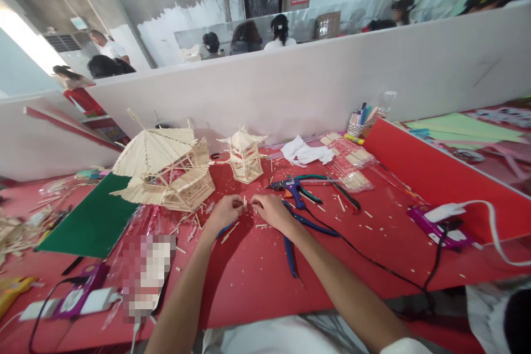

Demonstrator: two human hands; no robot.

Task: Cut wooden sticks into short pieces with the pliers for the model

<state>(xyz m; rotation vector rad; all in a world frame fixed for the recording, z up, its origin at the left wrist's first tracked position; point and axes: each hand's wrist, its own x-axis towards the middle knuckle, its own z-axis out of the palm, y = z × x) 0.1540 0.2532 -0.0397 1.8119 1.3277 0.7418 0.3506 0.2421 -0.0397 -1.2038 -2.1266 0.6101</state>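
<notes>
My left hand (227,212) pinches a short pale wooden stick (244,201) between thumb and fingertips above the red table (249,293). Close beside it, my right hand (269,209) is closed in a pinch; whatever its fingertips hold is too small to make out. Beyond the hands stands a small stick-built pavilion (245,160), and to its left a larger one (166,168) with a wide slatted roof. A blue glue gun (293,190) lies past my right hand. Blue-handled pliers (289,251) lie partly under my right forearm.
Green-handled pliers (311,178), bagged sticks (350,163) and a crumpled white cloth (306,151) lie at the back right. Purple power strips (446,229) with cables sit on both sides. A phone (155,274) lies left. A white partition (290,88) rises behind; people sit beyond it.
</notes>
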